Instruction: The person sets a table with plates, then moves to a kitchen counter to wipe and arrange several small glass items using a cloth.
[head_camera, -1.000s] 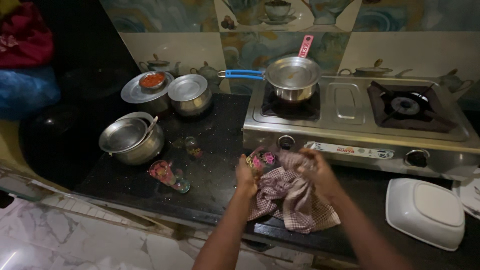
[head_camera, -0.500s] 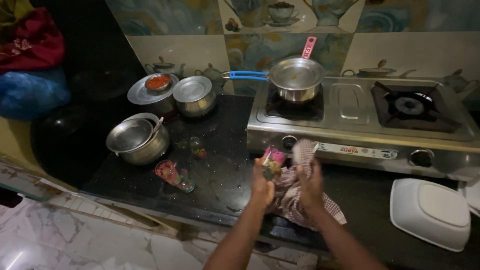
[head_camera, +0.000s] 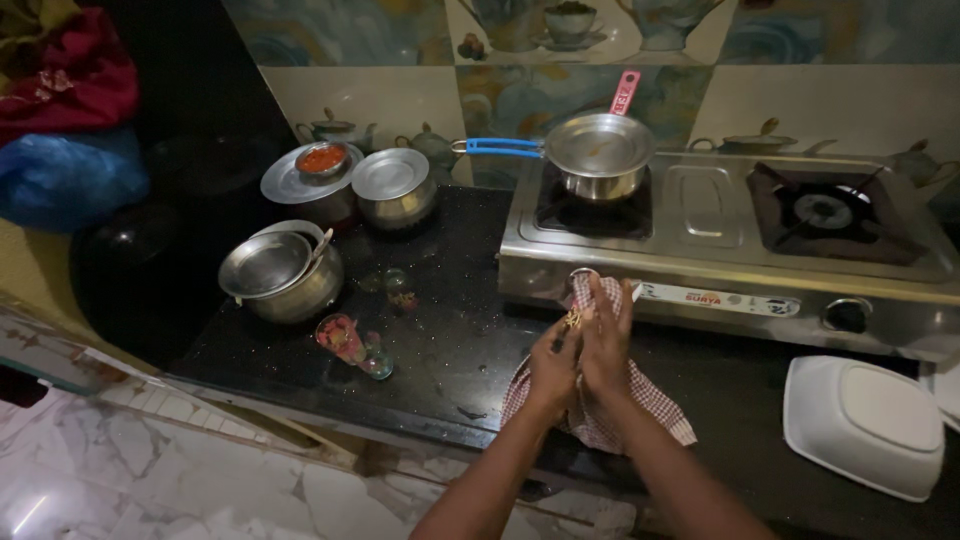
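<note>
While we press both hands together above the black table (head_camera: 440, 330), the left hand (head_camera: 553, 368) grips a small printed glass (head_camera: 570, 318) and the right hand (head_camera: 606, 345) wraps the checked cloth (head_camera: 655, 400) around it — fingers closed, apparently for wiping.

This is a home kitchen — a two-burner steel gas stove (head_camera: 720, 215) sits on a black stone counter (head_camera: 440, 340), with a small saucepan (head_camera: 598, 155) on its left burner. Lidded steel pots (head_camera: 395, 188) and a steel pot with a spoon (head_camera: 282, 275) stand beside it, and the wall tiles (head_camera: 520, 95) behind are printed with teapots and cups — plainly domestic, with a marble floor (head_camera: 150, 470) below.
</note>
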